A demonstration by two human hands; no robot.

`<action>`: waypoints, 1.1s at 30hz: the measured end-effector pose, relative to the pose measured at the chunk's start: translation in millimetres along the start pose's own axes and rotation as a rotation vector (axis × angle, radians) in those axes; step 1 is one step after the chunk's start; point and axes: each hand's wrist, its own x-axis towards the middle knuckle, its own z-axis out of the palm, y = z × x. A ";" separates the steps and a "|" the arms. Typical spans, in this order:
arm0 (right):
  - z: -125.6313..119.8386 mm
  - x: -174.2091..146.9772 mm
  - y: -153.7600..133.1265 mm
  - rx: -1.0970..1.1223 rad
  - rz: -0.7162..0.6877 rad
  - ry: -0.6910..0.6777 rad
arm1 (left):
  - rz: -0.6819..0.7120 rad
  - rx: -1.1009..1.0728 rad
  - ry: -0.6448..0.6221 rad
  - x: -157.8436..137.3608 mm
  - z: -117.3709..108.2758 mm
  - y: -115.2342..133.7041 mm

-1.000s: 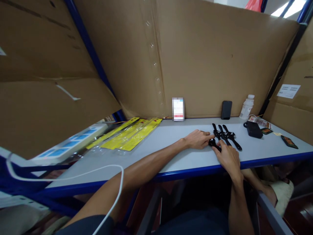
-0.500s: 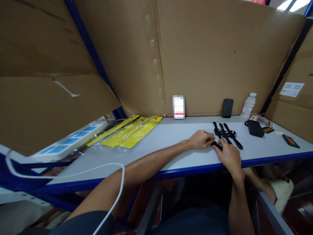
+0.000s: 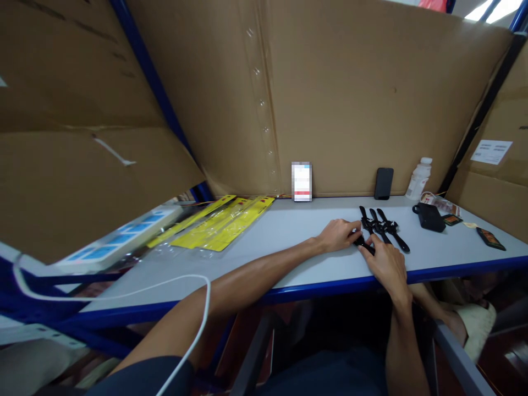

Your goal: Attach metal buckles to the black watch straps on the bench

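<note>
Black spokeshave [image 3: 367, 246] being pinched two-handed

Yellow-backed plastic packs [image 3: 241, 224] are lying leftward, contents unclear. The left hand [image 3: 337, 235], arm stretching across the counter [image 3: 299, 220], and the bent right hand [image 3: 386, 263] are pinching the spokeshave near the front edge.

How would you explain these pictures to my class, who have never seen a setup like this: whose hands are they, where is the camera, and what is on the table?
There is no machine here. One camera, worn on a person's head, takes every picture, looking forward and down at that person's own bare hands.

The left hand and right hand together hold a black tool, partly hidden by the fingers. Just beyond it, three more black tools lie side by side on the table.

On the left lie yellow cards with clear plastic. At the back stand a lit screen, a dark phone and a bottle, with a black case nearer, before a cardboard wall.
</note>
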 end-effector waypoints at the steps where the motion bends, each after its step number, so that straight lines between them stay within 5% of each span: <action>1: 0.2 0.2 0.2 0.003 0.002 -0.001 | 0.003 0.013 0.001 -0.2 0.2 -0.3; 17: 2.2 0.4 2.1 0.043 -0.031 0.006 | -0.037 0.117 -0.081 -4.2 -4.0 3.5; 26: -5.4 -5.3 -4.1 0.082 -0.071 -0.017 | -0.024 0.005 -0.060 -11.7 -7.9 -2.5; 33: -5.0 -4.8 -4.0 0.065 -0.061 -0.043 | 0.295 -0.102 -0.070 -16.9 -18.3 -22.4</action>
